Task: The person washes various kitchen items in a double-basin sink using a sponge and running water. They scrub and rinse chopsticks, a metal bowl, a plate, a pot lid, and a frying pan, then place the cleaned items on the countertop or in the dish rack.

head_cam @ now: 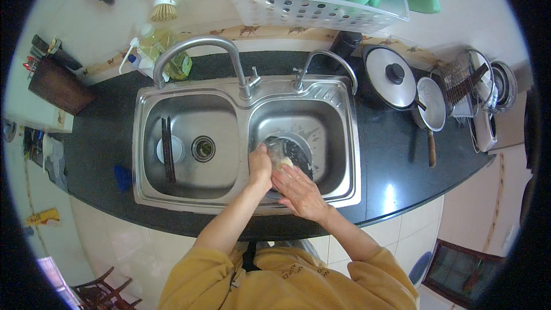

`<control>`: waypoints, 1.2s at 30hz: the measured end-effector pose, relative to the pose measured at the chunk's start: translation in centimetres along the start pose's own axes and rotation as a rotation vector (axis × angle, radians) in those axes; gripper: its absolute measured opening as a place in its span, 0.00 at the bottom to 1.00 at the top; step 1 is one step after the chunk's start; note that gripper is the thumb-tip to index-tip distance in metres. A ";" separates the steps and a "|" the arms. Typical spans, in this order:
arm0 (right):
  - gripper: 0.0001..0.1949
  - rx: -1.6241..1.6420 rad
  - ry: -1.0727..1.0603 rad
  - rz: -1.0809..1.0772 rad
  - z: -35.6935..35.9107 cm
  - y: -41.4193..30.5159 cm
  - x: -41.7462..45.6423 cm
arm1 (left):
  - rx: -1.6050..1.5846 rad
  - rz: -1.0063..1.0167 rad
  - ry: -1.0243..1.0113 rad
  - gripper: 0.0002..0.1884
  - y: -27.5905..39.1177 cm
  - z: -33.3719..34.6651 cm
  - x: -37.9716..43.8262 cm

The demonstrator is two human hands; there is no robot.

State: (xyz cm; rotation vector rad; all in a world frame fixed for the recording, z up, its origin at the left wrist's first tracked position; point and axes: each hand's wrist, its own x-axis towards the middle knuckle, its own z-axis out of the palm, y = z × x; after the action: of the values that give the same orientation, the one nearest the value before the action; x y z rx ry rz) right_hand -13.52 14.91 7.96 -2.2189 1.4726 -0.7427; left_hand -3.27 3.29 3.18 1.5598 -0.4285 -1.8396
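Over the right basin [331,137] of a steel double sink, my left hand [261,165] grips a clear, glass-like vessel [277,150] at its side. My right hand [301,191] presses a small pale yellow sponge or pad [285,163] against that vessel. Below both hands a dark round pan or bowl [301,155] lies in the basin, partly hidden by them. Water spots show on the basin floor. In the left basin, a pair of dark chopsticks or sticks [168,150] lies across a small white bowl [178,150], beside the drain [203,149].
A large curved faucet [206,41] and a thin faucet [327,54] rise behind the sink. To the right stand a lidded pot [379,75], a small pan [430,99] and a dish rack [460,82]. Bottles [172,58] and a knife block [60,86] stand at the left.
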 end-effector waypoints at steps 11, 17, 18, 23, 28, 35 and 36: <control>0.13 0.726 0.424 0.525 0.6 6.1 5.2 | 0.591 0.583 -0.244 0.29 -0.1 -2.5 -3.1; 0.16 0.147 0.321 0.089 0.7 0.4 4.9 | 0.323 0.562 -0.174 0.31 0.2 -2.0 -2.3; 0.16 0.110 0.331 0.070 0.8 1.8 4.6 | 0.342 0.581 -0.205 0.32 0.6 -1.9 -2.8; 0.17 0.300 0.503 0.374 1.4 4.3 4.4 | 0.456 0.447 -0.164 0.34 0.3 -2.7 -1.7; 0.23 0.176 0.195 0.167 1.0 0.9 3.7 | 0.236 0.310 -0.139 0.34 1.0 -2.7 -0.6; 0.29 0.240 0.229 0.320 1.9 1.4 3.6 | 0.122 0.188 -0.131 0.31 0.9 -3.5 0.6; 0.31 0.231 0.168 0.273 1.1 0.7 3.7 | 0.106 0.188 -0.156 0.30 1.3 -3.7 0.6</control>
State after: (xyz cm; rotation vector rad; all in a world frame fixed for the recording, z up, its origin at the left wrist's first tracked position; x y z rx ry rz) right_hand -12.20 11.25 7.46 -1.7775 1.6347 -0.9700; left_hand 0.58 2.61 2.68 1.3963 -0.7300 -1.8228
